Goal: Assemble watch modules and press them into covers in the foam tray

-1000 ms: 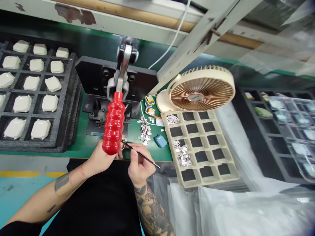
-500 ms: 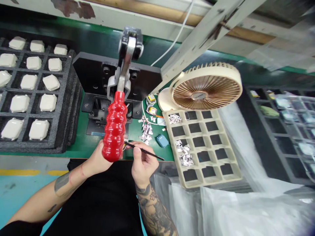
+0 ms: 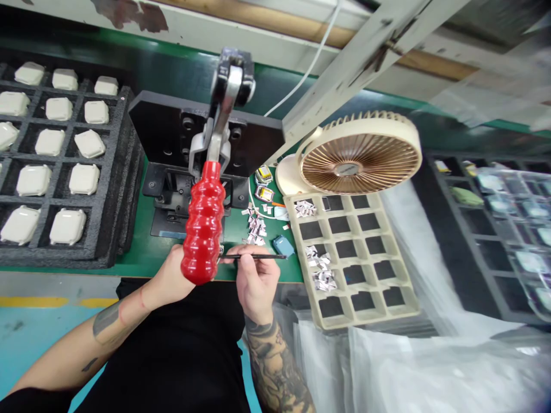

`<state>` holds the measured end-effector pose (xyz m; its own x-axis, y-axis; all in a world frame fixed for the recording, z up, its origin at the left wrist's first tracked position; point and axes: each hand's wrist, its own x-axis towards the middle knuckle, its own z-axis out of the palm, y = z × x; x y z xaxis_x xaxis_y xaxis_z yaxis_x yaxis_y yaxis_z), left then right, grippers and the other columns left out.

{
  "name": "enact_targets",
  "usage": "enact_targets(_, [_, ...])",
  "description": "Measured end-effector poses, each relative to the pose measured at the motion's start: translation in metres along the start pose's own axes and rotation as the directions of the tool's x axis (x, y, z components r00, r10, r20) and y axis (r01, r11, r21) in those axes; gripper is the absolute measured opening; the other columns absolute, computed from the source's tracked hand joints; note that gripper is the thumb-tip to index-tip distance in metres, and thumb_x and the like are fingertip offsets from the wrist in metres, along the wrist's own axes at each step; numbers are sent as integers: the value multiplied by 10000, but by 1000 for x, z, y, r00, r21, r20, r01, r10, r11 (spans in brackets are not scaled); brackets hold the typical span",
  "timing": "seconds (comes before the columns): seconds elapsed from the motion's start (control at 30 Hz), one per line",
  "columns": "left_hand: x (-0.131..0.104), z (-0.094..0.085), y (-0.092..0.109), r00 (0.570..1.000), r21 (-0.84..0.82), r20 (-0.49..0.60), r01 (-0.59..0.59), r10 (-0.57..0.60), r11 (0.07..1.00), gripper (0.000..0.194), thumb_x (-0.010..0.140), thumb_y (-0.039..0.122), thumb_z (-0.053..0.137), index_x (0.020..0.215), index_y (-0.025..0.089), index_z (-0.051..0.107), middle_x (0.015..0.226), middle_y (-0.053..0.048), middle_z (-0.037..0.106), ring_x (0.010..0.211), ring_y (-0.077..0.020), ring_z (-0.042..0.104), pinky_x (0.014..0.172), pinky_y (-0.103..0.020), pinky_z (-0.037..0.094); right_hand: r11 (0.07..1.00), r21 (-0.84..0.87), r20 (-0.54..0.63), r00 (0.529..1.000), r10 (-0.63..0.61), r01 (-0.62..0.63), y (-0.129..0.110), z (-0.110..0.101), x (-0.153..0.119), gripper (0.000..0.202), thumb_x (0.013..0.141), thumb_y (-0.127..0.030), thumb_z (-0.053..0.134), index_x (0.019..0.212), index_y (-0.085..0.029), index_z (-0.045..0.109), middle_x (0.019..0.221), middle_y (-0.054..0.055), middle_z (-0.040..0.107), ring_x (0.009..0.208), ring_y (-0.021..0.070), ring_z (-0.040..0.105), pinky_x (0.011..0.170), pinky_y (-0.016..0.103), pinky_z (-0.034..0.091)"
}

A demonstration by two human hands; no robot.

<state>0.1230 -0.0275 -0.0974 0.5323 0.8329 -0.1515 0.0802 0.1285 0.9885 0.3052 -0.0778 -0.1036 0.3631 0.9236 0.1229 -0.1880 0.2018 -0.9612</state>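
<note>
In the head view, the red ribbed handle (image 3: pixel 202 223) of a toggle clamp press stands upright in front of me. My left hand (image 3: pixel 172 278) is behind and below this handle, which hides its fingers and anything in them. Close beside it, my right hand (image 3: pixel 257 281) is closed on a thin black stick-like tool (image 3: pixel 267 256), held like a pen and lying nearly level. The tool's left end points at a small spot right of the handle, where the detail is too small to make out. A black fixture (image 3: pixel 176 192) sits under the clamp.
Foam trays (image 3: pixel 114 195) with white square cases stand left. Small white pieces (image 3: pixel 256 226), a blue case (image 3: pixel 283 245) and yellow-marked parts (image 3: pixel 264 193) lie right of the fixture. A fan (image 3: pixel 348 168) stands behind a beige compartment tray (image 3: pixel 316 310). Plastic sheeting (image 3: pixel 387 367) covers the lower right.
My right hand has turned and shifted slightly right, so the black tool has swung from a slant to nearly level. My left hand has hardly moved.
</note>
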Motion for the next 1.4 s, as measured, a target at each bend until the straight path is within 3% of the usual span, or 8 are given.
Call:
enact_targets(0.1, [0,2,1,999,-43,-47,7,-9,999,549,1018,309,765,1552,274,639,958,-48,838,681,-183,745,642,-282,586,996,41,22,997,-76,75,0,-1,-1,81,1044,-313,718,1046,-239,750,889,37,773,825,224,780,722,388,680])
enact_targets(0.27, [2,7,0,994,-237,-114,-21,-6,971,524,1004,329,802,1494,222,647,1128,-108,833,751,-188,773,635,-265,597,984,-81,-305,936,-179,162,5,7,-7,102,1047,-310,712,1099,-234,756,969,41,777,883,208,794,760,368,700])
enact_targets(0.57, [2,7,7,993,-321,-116,-23,-16,947,497,1036,299,757,1507,199,632,1071,-109,831,719,-175,768,647,-268,626,997,-65,-248,967,-66,52,7,9,-8,68,1034,-273,745,1087,-245,777,1015,43,801,867,200,800,800,366,689])
enact_targets(0.77, [14,-2,20,988,-504,-80,76,-134,860,534,1024,462,750,1428,134,629,1085,-172,825,724,-258,808,602,-337,637,990,89,-60,993,-104,109,-26,1,-6,102,1050,-359,713,1018,-263,726,823,21,727,758,203,726,661,356,618])
enact_targets(0.97, [11,3,21,990,-311,-93,70,-104,948,502,1044,423,745,1439,141,612,1063,-146,815,733,-205,775,632,-314,630,969,70,213,945,-248,238,-106,-31,46,218,1064,-404,637,895,-265,645,629,-20,610,543,171,580,570,351,515])
enact_targets(1.1, [5,7,11,994,-212,-106,12,-36,977,471,1081,408,699,1480,172,612,1127,-139,812,775,-191,771,684,-315,633,738,-467,44,847,-530,487,-111,-23,122,90,1049,-295,706,988,-253,756,919,30,773,865,203,745,830,409,623])
enact_targets(1.2, [3,6,9,992,-194,-125,-2,-22,981,519,1086,394,699,1541,192,552,1140,-131,813,798,-196,778,700,-319,637,598,-561,78,755,-651,573,-93,-10,150,101,1062,-268,701,1114,-255,787,1086,31,815,1026,208,773,957,429,638])
enact_targets(1.4, [-2,3,11,989,-134,-151,-21,1,991,505,1091,379,698,1545,216,545,1171,-125,823,819,-193,783,756,-334,658,463,-663,301,776,-554,588,-47,-19,88,205,1056,-165,699,1239,-238,760,1086,49,818,968,197,749,873,391,619])
